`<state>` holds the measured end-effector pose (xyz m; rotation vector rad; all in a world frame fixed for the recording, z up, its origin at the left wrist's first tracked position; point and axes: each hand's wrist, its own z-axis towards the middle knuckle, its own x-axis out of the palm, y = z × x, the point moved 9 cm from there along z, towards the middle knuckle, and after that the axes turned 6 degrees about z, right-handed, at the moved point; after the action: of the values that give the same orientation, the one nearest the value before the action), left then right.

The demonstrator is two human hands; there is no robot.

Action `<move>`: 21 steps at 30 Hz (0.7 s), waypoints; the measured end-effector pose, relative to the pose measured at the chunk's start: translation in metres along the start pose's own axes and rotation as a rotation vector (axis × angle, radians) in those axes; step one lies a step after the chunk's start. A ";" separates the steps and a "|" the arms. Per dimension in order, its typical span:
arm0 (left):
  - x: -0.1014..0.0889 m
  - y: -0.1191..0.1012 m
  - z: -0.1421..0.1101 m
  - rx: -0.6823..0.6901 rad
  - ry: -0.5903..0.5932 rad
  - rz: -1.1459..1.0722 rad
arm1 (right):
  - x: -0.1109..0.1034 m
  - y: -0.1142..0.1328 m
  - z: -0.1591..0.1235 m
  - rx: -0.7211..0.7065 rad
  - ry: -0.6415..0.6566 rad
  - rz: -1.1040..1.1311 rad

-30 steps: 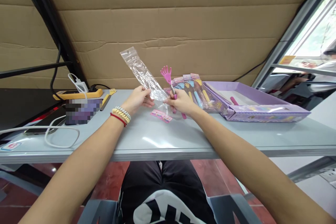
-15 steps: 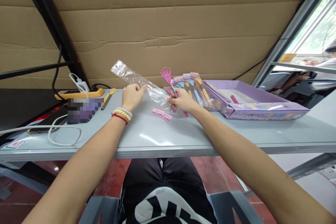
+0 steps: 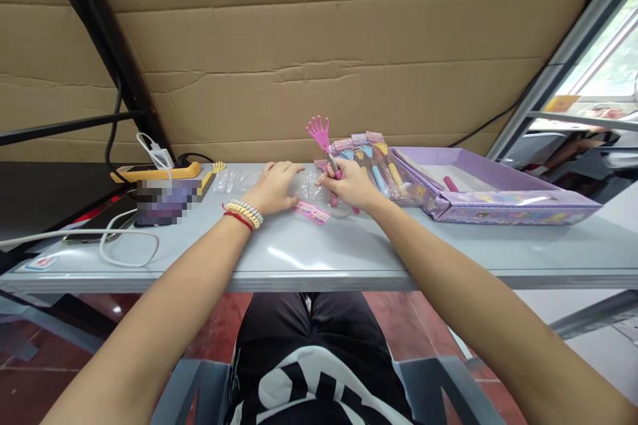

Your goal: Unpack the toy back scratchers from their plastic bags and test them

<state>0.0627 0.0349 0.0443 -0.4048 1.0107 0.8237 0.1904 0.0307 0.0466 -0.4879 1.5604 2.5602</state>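
My right hand is closed round a pink hand-shaped back scratcher, held upright with its spread pink fingers at the top. To its left, my left hand lies palm down on the desk, fingers stretched over a clear plastic sleeve. The sleeve shows on both sides of that hand; the middle is hidden under it. Close to my left thumb, a pink printed card lies flat. Beyond my right hand, several wrapped back scratchers in blue and yellow are fanned out.
An open purple display box stands at the right, a pink handle inside. At the left lie a yellow back scratcher, a phone, a white cable and a yellow power strip. Cardboard walls the back.
My left hand has gone from a closed grip on the raised sleeve to lying spread on the desk, and the sleeve now lies flat. My right hand still holds the pink back scratcher.
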 end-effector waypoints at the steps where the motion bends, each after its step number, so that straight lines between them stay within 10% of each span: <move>1: -0.001 0.004 0.000 -0.029 -0.009 0.003 | -0.001 0.001 0.000 -0.004 -0.002 -0.007; 21: -0.008 0.029 -0.001 -0.232 -0.010 -0.023 | -0.037 -0.006 0.002 0.100 0.157 -0.495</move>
<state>0.0374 0.0495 0.0521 -0.6085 0.9028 0.9247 0.2265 0.0381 0.0546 -0.9463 1.3838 2.1028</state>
